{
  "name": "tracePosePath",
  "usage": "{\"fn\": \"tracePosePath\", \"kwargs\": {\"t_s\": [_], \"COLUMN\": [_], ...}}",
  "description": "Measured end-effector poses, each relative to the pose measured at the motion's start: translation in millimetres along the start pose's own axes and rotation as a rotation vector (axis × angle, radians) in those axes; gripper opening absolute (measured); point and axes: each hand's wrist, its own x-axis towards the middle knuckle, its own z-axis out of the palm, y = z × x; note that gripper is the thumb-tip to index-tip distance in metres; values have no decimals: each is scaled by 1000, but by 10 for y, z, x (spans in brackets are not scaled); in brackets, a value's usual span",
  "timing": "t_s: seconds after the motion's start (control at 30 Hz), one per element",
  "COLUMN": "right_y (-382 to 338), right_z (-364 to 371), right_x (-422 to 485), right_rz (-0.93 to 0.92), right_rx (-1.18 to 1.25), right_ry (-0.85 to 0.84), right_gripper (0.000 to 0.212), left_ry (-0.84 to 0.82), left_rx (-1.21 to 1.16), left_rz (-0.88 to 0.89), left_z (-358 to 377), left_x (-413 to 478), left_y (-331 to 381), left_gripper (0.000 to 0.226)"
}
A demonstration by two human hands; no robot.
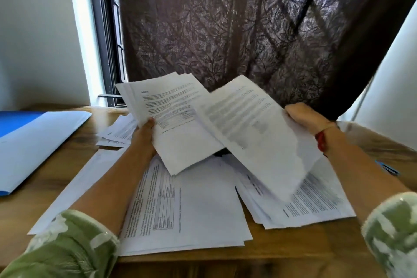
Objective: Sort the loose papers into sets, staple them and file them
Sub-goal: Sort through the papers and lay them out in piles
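Observation:
My left hand point(144, 134) grips a fanned bunch of printed sheets point(171, 115) by its left edge, raised over the wooden table point(74, 158). My right hand point(306, 117) holds another printed sheet point(255, 133) by its right edge; that sheet is blurred and overlaps the left bunch. Beneath them lie loose paper piles: one with a table print in the middle point(187, 205), one at the right point(316, 203), a small one at the back left point(119, 131) and a long sheet point(74, 189) under my left forearm. A dark object point(220, 153) peeks out between the papers.
A blue file folder with a white sheet on it point(33, 142) lies at the table's left. A blue object point(388, 168) sits by my right forearm. A dark patterned curtain point(248, 29) hangs behind the table, with a window frame point(106, 40) to its left.

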Motion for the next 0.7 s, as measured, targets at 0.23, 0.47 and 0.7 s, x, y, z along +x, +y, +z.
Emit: {"fn": "tracePosePath", "kwargs": {"t_s": [0.23, 0.47, 0.7], "right_y": [346, 637, 837], "right_z": [-12, 284, 473], "right_x": [10, -49, 76], "right_rz": [-182, -439, -596], "right_rx": [-515, -734, -711], "right_ry": [-48, -88, -33], "right_gripper": [27, 43, 34], "left_ry": [41, 40, 124], "left_rx": [-17, 2, -208], "left_rz": [-33, -30, 103], "left_z": [-33, -51, -325], "left_x": [104, 164, 382], "left_y": [-51, -63, 251], "left_gripper": [37, 42, 48]}}
